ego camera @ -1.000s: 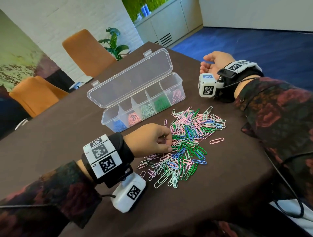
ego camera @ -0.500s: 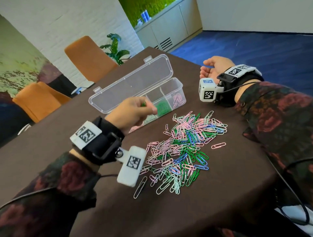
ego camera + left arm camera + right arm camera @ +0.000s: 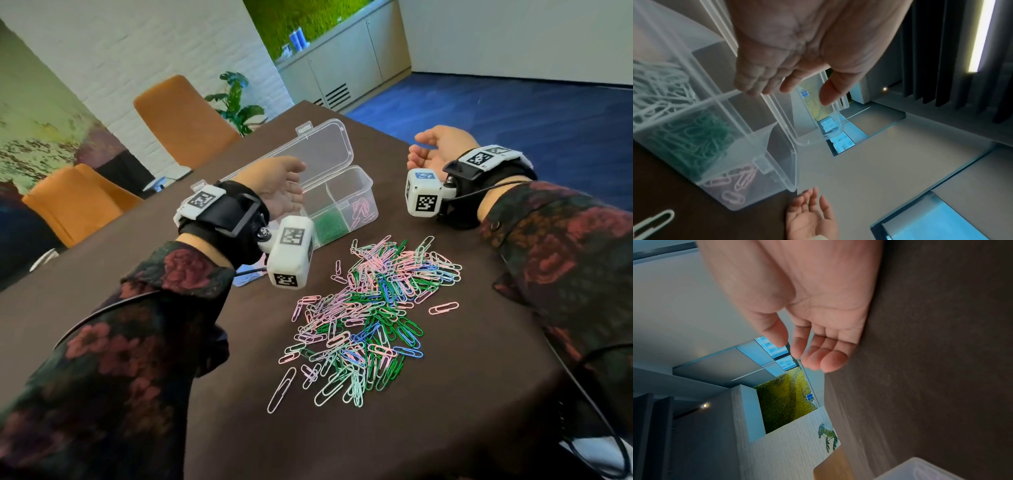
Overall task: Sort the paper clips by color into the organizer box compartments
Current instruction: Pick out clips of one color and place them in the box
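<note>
Now, left hand (image 3: 281,186): grip apart, empty, above organizer box (image 3: 356,192).
Right hand (image 3: 436,150): grip relaxed, empty, resting on desk (image 3: 171,274).
Paper clips (image 3: 370,308): heaped beside box.

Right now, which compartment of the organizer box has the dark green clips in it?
The second compartment from the right end of the organizer box, just below the open left hand. The end compartment beside it holds pink clips instead.

dark floral sleeves (image 3: 144,342), black wrist straps (image 3: 226,219)
</note>
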The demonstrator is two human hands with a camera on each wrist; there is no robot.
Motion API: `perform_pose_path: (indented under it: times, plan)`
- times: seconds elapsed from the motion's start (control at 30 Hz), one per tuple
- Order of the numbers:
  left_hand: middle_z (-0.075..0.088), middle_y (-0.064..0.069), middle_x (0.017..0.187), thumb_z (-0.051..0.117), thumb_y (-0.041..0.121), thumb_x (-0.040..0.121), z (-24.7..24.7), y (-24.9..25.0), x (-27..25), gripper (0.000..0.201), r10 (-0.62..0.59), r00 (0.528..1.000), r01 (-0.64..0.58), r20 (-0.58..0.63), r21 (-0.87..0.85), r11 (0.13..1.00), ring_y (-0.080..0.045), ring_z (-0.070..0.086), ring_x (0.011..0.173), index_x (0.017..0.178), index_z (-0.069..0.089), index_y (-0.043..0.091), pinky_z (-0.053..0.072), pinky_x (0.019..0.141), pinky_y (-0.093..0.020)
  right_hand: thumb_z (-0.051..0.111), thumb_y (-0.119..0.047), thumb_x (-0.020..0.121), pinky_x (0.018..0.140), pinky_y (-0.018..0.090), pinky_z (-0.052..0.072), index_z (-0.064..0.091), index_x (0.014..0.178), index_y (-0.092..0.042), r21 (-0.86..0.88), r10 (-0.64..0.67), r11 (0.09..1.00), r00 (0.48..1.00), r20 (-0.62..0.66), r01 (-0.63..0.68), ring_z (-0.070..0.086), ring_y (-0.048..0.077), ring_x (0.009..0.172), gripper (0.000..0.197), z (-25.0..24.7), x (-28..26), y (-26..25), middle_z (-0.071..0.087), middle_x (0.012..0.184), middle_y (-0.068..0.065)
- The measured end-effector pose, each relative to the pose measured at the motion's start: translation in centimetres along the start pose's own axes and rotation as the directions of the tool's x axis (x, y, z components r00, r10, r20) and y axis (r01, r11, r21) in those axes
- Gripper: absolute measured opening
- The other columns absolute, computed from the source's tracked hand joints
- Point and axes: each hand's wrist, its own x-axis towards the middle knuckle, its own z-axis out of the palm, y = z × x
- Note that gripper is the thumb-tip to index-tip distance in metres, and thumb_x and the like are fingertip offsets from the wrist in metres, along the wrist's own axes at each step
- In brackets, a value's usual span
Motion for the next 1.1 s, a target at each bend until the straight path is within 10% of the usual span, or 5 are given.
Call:
perform_pose_path:
  times: [0.1,0.2,0.4,0.57,1.1]
  plan:
    - [0.067,-0.014,0.095,0.043,0.01,0.095,-0.4,-0.6,-1.3,0.016,0.196,0.979,-0.198,-0.053,-0.044,0.979,-0.022,0.067,0.079,0.101,0.056,0.003,0.056,0.071,-0.028,0.051,-0.007,0.087,0.052,0.026,0.048,0.052,0.091,-0.006,0.005,-0.001,1.0,1.0,-0.002,0.001,0.053,0.017,0.06,0.004,-0.1,0.0,0.1,0.054,0.079,0.008]
    - [0.05,0.004,0.054,0.045,0.006,0.093,-1.1,-1.7,-3.1,0.017,0.366,0.927,-0.352,-0.082,0.149,0.924,-0.009,0.046,0.043,0.084,0.059,0.01,0.041,0.043,-0.019,0.05,-0.007,0.087,0.052,0.026,0.048,0.052,0.09,-0.007,0.011,-0.006,1.0,1.0,-0.002,0.006,0.052,0.017,0.06,0.004,-0.1,0.0,0.1,0.054,0.078,0.008]
    - [0.062,0.011,0.067,0.06,0.006,0.091,-2.6,-6.5,-5.7,0.01,0.193,0.853,-0.509,0.485,0.69,0.514,-0.001,0.053,0.057,0.092,0.063,0.016,0.044,0.059,-0.014,0.05,-0.008,0.087,0.052,0.025,0.048,0.054,0.09,-0.007,-0.006,-0.011,1.0,1.0,-0.017,0.011,0.053,0.018,0.061,0.005,0.0,-0.1,0.1,0.055,0.079,0.008]
    - [0.048,0.008,0.099,0.073,0.026,0.081,-1.9,-10.1,-6.1,0.036,0.128,0.785,-0.619,0.606,0.758,0.206,0.005,0.048,0.076,0.113,0.058,0.022,0.038,0.073,-0.007,0.05,-0.008,0.088,0.053,0.024,0.049,0.055,0.094,-0.007,-0.013,-0.017,1.0,1.0,-0.017,0.016,0.053,0.017,0.061,0.008,0.0,-0.1,0.1,0.055,0.079,0.007]
    - [0.058,0.013,0.059,0.058,0.002,0.091,-3.4,-9.6,-5.3,0.017,0.17,0.851,-0.48,0.497,0.606,0.634,-0.003,0.053,0.054,0.08,0.055,0.015,0.046,0.055,-0.018,0.05,-0.011,0.09,0.055,0.025,0.05,0.056,0.097,-0.006,-0.006,0.0,1.0,1.0,0.008,0.0,0.054,0.015,0.063,0.011,0.0,0.1,0.1,0.055,0.081,0.005]
